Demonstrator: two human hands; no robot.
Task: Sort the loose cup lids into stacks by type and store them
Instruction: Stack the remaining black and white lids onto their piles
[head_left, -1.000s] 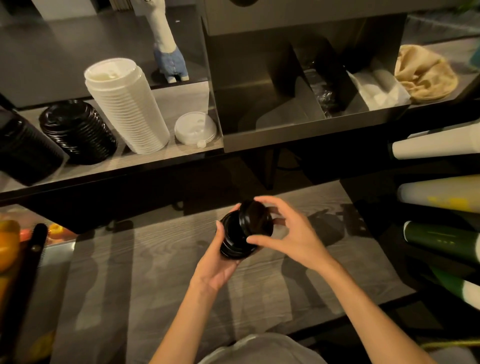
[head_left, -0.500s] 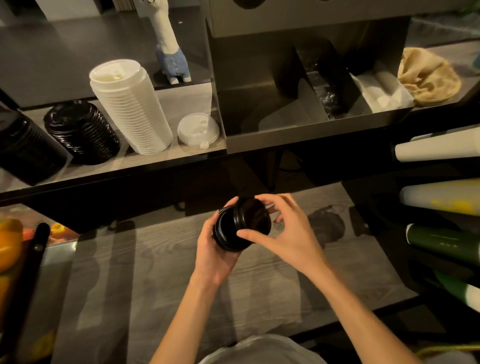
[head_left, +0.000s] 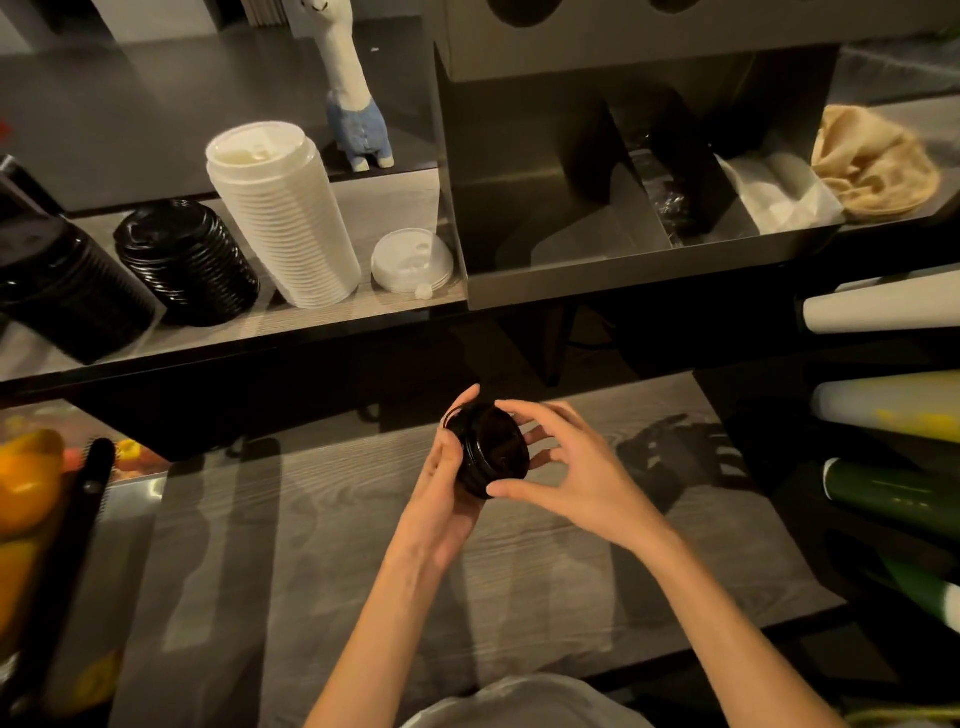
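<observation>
A short stack of black cup lids (head_left: 491, 449) is held tipped on its side above the wooden counter (head_left: 322, 566). My left hand (head_left: 441, 483) grips it from the left, fingers curled round the rims. My right hand (head_left: 576, 475) cups its right face, thumb under the lower edge and fingers spread over the top. On the raised shelf (head_left: 363, 312) stand a tall white lid stack (head_left: 283, 213), a low white lid stack (head_left: 411, 261), a black lid stack (head_left: 187, 260) and a taller black stack (head_left: 62, 291) at the far left.
A metal divided bin (head_left: 623, 270) sits behind the counter, with a tan cloth (head_left: 872, 166) to its right. Sleeves of paper cups (head_left: 883, 405) lie on their sides at the right edge. A llama figurine (head_left: 353, 104) stands behind the white lids. Oranges (head_left: 26, 483) lie at the left.
Both hands have lifted the black stack slightly up and away from me. The right hand's fingers have shifted round its rim.
</observation>
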